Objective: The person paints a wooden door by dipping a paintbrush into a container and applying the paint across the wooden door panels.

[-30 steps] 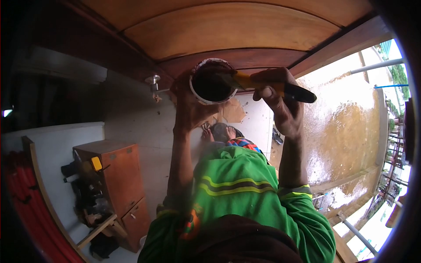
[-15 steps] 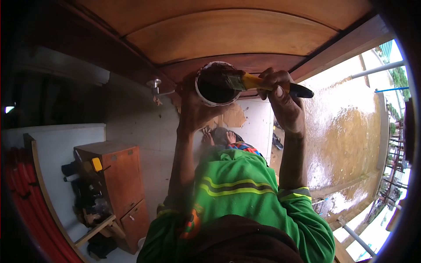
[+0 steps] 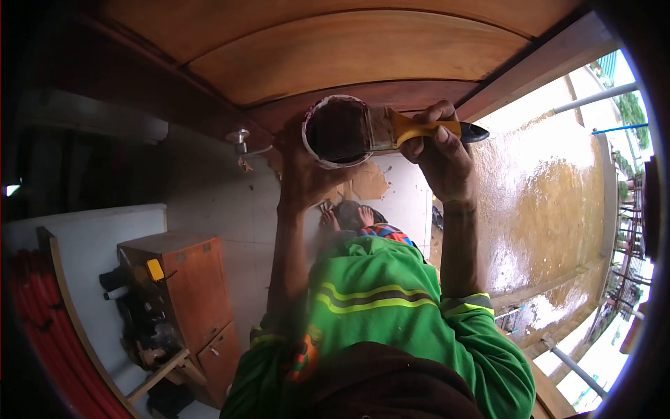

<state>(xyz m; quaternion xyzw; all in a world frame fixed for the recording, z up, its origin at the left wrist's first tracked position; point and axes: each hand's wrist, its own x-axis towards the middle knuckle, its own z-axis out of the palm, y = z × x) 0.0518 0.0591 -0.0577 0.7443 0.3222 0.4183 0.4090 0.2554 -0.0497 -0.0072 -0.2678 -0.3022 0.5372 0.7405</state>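
My left hand [image 3: 296, 164] is wrapped round a round paint tub [image 3: 308, 143] with a white, stained rim and dark contents. In my right hand [image 3: 447, 157] is a paintbrush [image 3: 408, 129] with a yellow and black handle. Its bristles lie over the mouth of the tub, the broad face turned up toward me. The metal band rests at or just above the right side of the rim; I cannot tell whether it touches. Just beyond both hands stands a wooden door [image 3: 363, 56] with lighter brown panels and darker reddish framing.
A metal door handle [image 3: 241, 140] sticks out left of the tub. At lower left are a brown wooden cabinet [image 3: 199, 293] and red tubes [image 3: 42, 328]. Cardboard [image 3: 370, 181] lies on the tiled floor near my feet [image 3: 365, 215]. Wet ground [image 3: 544, 195] shows outside at right.
The brush has rolled from edge-on to its broad face and moved slightly left and down. My right hand has turned with it, and the tub has shifted slightly left.
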